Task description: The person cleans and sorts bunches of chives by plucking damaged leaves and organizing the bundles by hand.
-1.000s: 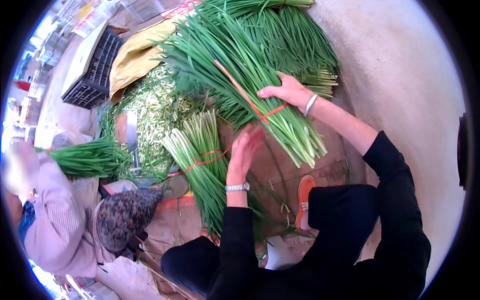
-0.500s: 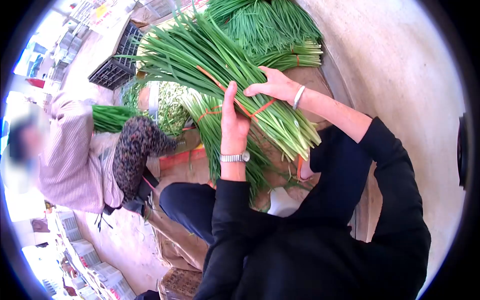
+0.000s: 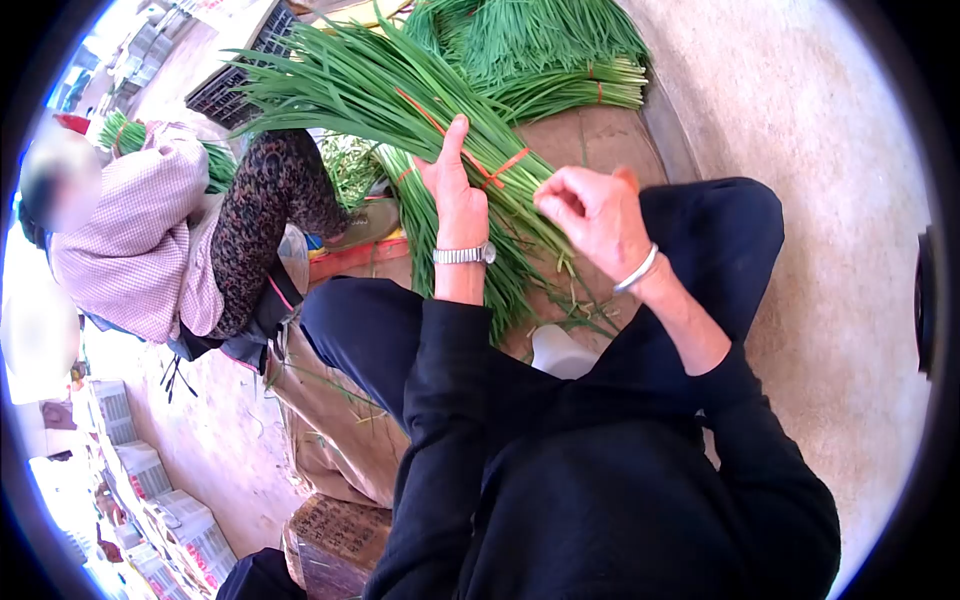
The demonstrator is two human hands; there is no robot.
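A bundle of garlic chives (image 3: 400,95) slants across the upper middle, leaves to the upper left and pale stems to the lower right. An orange band circles its stems, and an orange strip runs along the leaves. My left hand (image 3: 455,200) supports the bundle from below, thumb up against it and fingers hidden beneath. At the stem end, my right hand (image 3: 600,215) is closed, its fingertips curled in a pinch by the stems. Whatever lies between those fingertips does not show. Another banded bunch of chives (image 3: 415,205) lies under and behind the held one.
Stacked chives (image 3: 550,50) lie at the back beside a wall (image 3: 780,100). A co-worker (image 3: 140,230) sits at the left, near a black crate (image 3: 245,75). A white object (image 3: 562,352) stands between my knees; a cardboard box (image 3: 335,545) is at the lower left.
My right hand has left the middle of the bundle and moved down to the stem ends, its fingers now curled. The left hand still holds the bundle. The co-worker's posture has shifted.
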